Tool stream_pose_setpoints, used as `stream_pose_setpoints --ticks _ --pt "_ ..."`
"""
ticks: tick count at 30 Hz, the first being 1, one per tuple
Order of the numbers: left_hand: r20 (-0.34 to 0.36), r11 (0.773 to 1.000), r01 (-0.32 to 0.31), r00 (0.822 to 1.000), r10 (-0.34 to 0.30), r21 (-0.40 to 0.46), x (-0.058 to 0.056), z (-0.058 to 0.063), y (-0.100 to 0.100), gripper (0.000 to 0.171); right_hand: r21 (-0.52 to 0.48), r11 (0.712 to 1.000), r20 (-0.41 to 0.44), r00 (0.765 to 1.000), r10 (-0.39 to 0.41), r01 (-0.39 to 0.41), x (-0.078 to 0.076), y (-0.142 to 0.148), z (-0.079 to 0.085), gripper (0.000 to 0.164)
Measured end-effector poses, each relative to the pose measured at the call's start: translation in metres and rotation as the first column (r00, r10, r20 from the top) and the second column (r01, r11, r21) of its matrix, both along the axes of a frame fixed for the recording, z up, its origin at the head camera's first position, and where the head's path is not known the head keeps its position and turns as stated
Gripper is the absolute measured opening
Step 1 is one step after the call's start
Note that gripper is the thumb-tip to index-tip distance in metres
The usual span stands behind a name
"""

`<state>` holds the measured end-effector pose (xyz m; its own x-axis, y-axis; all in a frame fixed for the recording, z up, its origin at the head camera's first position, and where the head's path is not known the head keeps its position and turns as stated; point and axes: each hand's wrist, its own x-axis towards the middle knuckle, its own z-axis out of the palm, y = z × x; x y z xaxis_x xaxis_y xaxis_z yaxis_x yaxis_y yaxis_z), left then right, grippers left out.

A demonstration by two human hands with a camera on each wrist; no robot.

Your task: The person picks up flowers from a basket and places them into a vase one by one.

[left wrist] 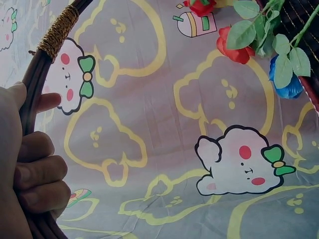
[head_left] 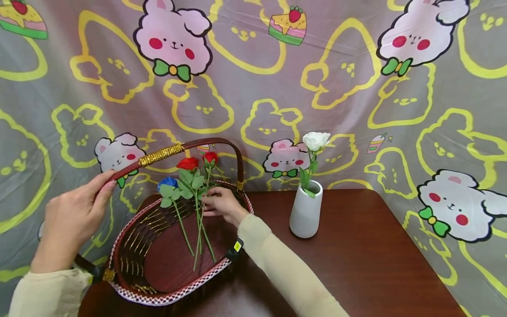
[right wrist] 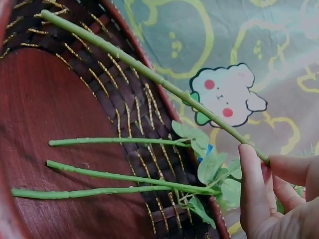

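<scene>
My left hand [head_left: 75, 215] grips the brown handle [left wrist: 37, 84] of a woven basket [head_left: 170, 299], just below the gold-wrapped part. Inside the basket my right hand [head_left: 223, 204] pinches the green stem of a red rose [head_left: 211, 157] between thumb and fingers; in the right wrist view that stem [right wrist: 149, 74] slants up over the basket. Beside it, a blue rose [head_left: 167, 183] and another red rose [head_left: 188, 164] lean on the far rim, their stems [right wrist: 119, 142] reaching down to the basket floor. Leaves hide part of the blooms.
A white vase [head_left: 306, 213] holding one white rose [head_left: 316, 141] stands on the brown table [head_left: 356, 246], right of the basket. Behind the table hangs a patterned cloth [head_left: 253, 66] with rabbit prints. The handle arches over the basket.
</scene>
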<state>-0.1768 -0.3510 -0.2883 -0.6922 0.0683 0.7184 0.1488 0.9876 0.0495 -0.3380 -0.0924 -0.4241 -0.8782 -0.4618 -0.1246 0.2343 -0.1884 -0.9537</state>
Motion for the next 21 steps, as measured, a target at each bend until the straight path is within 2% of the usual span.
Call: stream_pose_setpoints --ticks 7,13,21 --pt "-0.019 1.000 0.018 1.000 -0.018 0.003 0.000 -0.001 0.001 0.028 -0.033 0.999 -0.016 1.000 0.011 -0.012 0.008 0.011 0.005 0.021" --pt "0.010 1.000 -0.008 1.000 0.007 0.005 0.000 0.000 0.001 0.028 -0.044 0.998 -0.026 0.999 0.041 -0.042 0.014 0.018 0.006 0.014" --pt "0.006 1.000 -0.013 1.000 0.013 0.003 0.000 0.000 0.002 0.029 -0.045 0.997 -0.026 0.998 0.059 -0.060 0.032 0.029 0.010 0.007"
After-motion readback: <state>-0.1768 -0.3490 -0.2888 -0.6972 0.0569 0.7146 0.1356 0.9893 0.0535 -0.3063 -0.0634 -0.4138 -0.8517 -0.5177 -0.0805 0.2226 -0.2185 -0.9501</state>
